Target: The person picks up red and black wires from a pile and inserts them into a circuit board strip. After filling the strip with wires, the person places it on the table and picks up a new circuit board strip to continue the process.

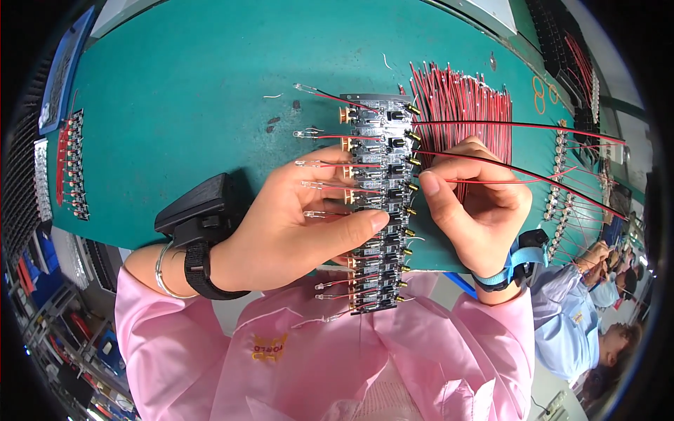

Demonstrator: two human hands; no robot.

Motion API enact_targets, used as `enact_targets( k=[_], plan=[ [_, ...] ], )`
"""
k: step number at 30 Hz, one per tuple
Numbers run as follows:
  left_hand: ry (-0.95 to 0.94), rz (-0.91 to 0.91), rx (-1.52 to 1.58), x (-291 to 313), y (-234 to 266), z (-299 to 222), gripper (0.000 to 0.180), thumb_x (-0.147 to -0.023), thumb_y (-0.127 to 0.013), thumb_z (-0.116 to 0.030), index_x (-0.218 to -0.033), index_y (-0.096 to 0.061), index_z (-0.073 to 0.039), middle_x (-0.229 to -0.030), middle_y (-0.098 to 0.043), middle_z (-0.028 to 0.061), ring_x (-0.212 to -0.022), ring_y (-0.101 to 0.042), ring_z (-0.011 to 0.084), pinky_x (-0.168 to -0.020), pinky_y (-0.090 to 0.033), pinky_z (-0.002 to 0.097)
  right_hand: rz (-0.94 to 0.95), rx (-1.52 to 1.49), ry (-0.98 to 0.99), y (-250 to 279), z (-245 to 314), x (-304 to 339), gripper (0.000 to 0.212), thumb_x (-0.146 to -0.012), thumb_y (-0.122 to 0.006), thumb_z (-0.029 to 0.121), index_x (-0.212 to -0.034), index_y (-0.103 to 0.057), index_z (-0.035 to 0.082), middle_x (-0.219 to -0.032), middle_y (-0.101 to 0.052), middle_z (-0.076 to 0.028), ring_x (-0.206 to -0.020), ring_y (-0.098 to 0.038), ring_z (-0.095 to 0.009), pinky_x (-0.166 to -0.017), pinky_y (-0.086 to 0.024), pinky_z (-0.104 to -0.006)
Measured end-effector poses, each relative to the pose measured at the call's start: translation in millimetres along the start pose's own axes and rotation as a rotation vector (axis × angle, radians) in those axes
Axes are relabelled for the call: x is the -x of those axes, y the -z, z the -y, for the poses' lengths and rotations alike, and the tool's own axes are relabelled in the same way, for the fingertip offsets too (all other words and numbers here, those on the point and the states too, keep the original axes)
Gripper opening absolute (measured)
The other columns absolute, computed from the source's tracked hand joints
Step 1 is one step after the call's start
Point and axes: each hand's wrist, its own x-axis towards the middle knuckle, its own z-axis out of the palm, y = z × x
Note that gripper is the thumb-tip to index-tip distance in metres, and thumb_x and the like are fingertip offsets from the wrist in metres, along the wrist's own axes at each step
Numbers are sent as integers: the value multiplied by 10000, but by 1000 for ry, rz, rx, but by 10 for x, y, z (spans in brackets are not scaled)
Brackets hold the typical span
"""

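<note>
A single head-worn view looks steeply down from above and close in, facing forward over the person's own chest onto the green worktop (pixel 196 84). The wide lens bends the worktop's edges toward the dark round rim. Both forearms enter from the lower edge, and the hands sit near the centre.

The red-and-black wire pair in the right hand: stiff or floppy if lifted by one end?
Probably floppy: the wire pair is thin and long, bowing past the right hand. Likely very light. It may snag the wire bundle beneath.
</note>
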Motion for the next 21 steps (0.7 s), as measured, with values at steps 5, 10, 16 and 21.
enact_targets(
  k=[5, 10, 16, 21],
  plan=[
    [-39, 4, -11, 0, 5, 21, 314, -778, -612, -25, -1076, -516, 6, -1050, -530, 23, -893, -535, 94, -695, -467, 209, -31, 24, 5, -10, 1, 4, 99, -647, -681, -20, -726, -621, -6, -684, -584, -63, -623, -505, -132, -577, -390, -243],
    [-58, -3, -10, -8, 7, 44, 316, -775, -613, -22, -1075, -518, 7, -1050, -530, 22, -891, -537, 94, -700, -468, 213, -65, 56, -5, -35, 31, 20, 103, -642, -687, -14, -717, -618, -2, -672, -585, -68, -611, -511, -144, -579, -395, -252],
    [-50, -5, -22, -8, 5, 32, 316, -774, -615, -21, -1074, -520, 6, -1048, -532, 24, -885, -540, 94, -699, -470, 215, -71, 48, -16, -37, 32, 25, 97, -646, -688, -11, -711, -617, -1, -659, -581, -65, -604, -514, -147, -579, -396, -261],
    [-44, -4, -14, -9, 8, 31, 309, -773, -615, -21, -1067, -524, 8, -1055, -529, 27, -886, -542, 98, -698, -470, 216, -75, 22, -7, -45, 15, 25, 87, -653, -686, -7, -702, -614, -2, -647, -574, -61, -602, -512, -145, -574, -393, -257]
  ],
)
